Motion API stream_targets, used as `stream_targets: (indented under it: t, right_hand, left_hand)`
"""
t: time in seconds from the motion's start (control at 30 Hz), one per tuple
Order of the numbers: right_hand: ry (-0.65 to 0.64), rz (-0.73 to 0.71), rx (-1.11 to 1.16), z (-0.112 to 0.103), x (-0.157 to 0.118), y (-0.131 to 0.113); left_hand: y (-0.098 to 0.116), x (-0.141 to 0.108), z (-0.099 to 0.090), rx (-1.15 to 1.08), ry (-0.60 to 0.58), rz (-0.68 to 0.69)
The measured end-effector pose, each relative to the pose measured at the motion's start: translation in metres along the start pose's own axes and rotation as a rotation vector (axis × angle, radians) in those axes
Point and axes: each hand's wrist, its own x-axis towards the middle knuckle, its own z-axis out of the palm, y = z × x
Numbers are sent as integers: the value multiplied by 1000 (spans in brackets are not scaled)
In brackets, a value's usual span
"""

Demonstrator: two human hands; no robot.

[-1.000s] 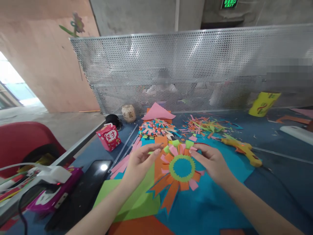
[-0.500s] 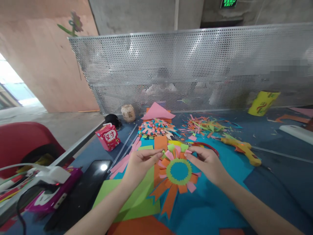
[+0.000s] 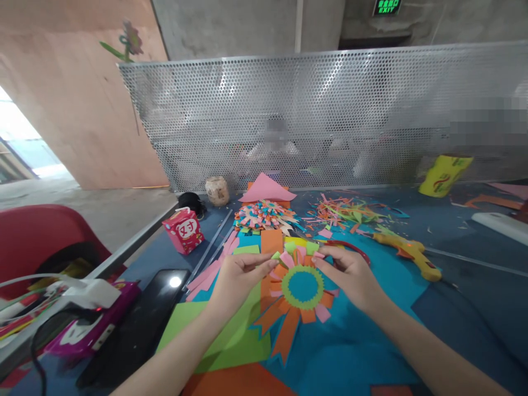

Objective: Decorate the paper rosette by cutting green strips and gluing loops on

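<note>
A paper rosette [image 3: 303, 287] is held up between my hands, above sheets of blue paper [image 3: 350, 341] and green paper [image 3: 231, 341]. Its blue centre has a green scalloped ring, with orange, pink and green loops around it and two orange-and-blue ribbon tails hanging down. My left hand [image 3: 245, 272] pinches its upper left edge between thumb and fingers. At the upper right edge, my right hand [image 3: 346, 275] grips the loops in the same way. The fingertips partly hide the loops they hold.
A yellow glue gun [image 3: 412, 253] lies at the right, its cord trailing. Behind are a pile of paper fringe flowers [image 3: 264, 215], paper scraps [image 3: 346, 210] and red-handled scissors [image 3: 357, 250]. A black phone [image 3: 136, 324] and red box [image 3: 184, 231] sit left. A perforated metal screen [image 3: 309, 110] closes the back.
Both hands keep their pinch on the rosette. It has risen and tilted very slightly; otherwise little differs apart from a small shift of the camera view.
</note>
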Motion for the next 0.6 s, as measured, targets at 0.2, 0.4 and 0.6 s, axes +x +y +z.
stream_targets:
  t: [0.2,0.4,0.6]
  right_hand:
    - [1,7,16,1,0,0]
    - [-5,34,23,2,1,3]
    - [-24,111,40,0,5,7]
  left_hand:
    - [0,-1,2,83,2,58]
    - [-6,0,1,106,-18,131]
    - [-6,-1,0,168,105,266]
